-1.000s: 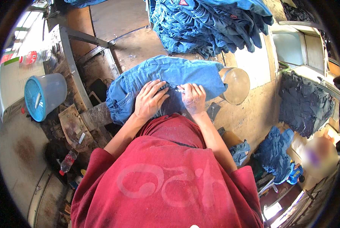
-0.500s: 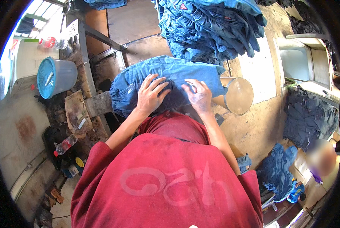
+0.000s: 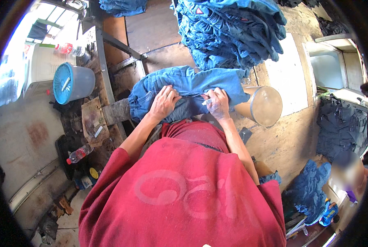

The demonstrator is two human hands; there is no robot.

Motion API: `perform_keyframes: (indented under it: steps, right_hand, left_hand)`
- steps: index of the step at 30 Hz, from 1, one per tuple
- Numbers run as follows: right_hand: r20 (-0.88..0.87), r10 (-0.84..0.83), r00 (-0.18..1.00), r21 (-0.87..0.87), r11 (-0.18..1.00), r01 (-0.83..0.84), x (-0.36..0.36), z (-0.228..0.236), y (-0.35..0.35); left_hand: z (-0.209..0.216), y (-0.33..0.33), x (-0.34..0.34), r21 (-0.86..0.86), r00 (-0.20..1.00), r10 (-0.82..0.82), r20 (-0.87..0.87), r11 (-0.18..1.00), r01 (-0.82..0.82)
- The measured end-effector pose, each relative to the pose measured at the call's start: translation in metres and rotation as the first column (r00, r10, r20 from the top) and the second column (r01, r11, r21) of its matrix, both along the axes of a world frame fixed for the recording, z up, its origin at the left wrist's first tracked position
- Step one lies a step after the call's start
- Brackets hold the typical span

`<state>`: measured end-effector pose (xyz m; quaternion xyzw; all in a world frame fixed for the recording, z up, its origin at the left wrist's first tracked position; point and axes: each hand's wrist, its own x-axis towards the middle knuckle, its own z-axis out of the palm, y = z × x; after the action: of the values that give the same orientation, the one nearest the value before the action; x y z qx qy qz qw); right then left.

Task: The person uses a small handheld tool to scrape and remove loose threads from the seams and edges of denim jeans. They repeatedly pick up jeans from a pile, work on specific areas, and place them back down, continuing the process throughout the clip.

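A pair of blue jeans (image 3: 192,78) is drawn lengthwise over a horizontal form in front of me. The form's grey-wrapped end (image 3: 117,112) sticks out at the left. My left hand (image 3: 165,103) is closed on the jeans, fingertips gathering the denim left of the middle. Further right, my right hand (image 3: 217,103) is closed on the same cloth. A small pale piece (image 3: 207,101) shows at its fingers; I cannot tell what it is. Below the hands the near side of the jeans lies in shadow.
Beyond the form rises a pile of blue jeans (image 3: 231,35). A tan drum-like cylinder (image 3: 267,106) is at its right end. To the left are a bucket with a blue lid (image 3: 79,84) and a bottle (image 3: 80,153). Dark garments (image 3: 342,127) lie right, near a blurred person.
Both hands had loosely spread fingers over the jeans; now the fingers are curled into the denim. The cloth between them has been drawn up. The whole view has shifted slightly.
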<state>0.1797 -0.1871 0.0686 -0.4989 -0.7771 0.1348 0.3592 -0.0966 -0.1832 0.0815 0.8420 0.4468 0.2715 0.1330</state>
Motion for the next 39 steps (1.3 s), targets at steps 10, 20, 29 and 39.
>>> perform_keyframes:
  steps: [10, 20, 29, 39]
  right_hand:
    - [-0.359, -0.348, 0.866, -0.713, 0.701, -0.013, -0.015, 0.052, -0.010]
    - [-0.353, -0.504, 0.788, -0.884, 0.456, -0.105, -0.049, 0.028, -0.005]
    - [-0.421, -0.726, 0.543, -0.906, 0.366, -0.212, -0.054, 0.038, -0.006]
    - [-0.334, -0.668, 0.665, -0.933, 0.332, -0.136, -0.029, 0.031, -0.006]
  left_hand:
    - [0.044, -0.007, 0.012, 0.062, 0.990, 0.109, 0.088, 0.991, -0.115]
    - [0.028, 0.002, 0.027, -0.070, 0.967, 0.251, 0.043, 0.966, -0.247]
    - [0.036, 0.002, 0.027, -0.109, 0.958, 0.269, 0.094, 0.960, -0.259]
    - [0.029, 0.005, 0.021, -0.177, 0.955, 0.276, 0.104, 0.950, -0.256]
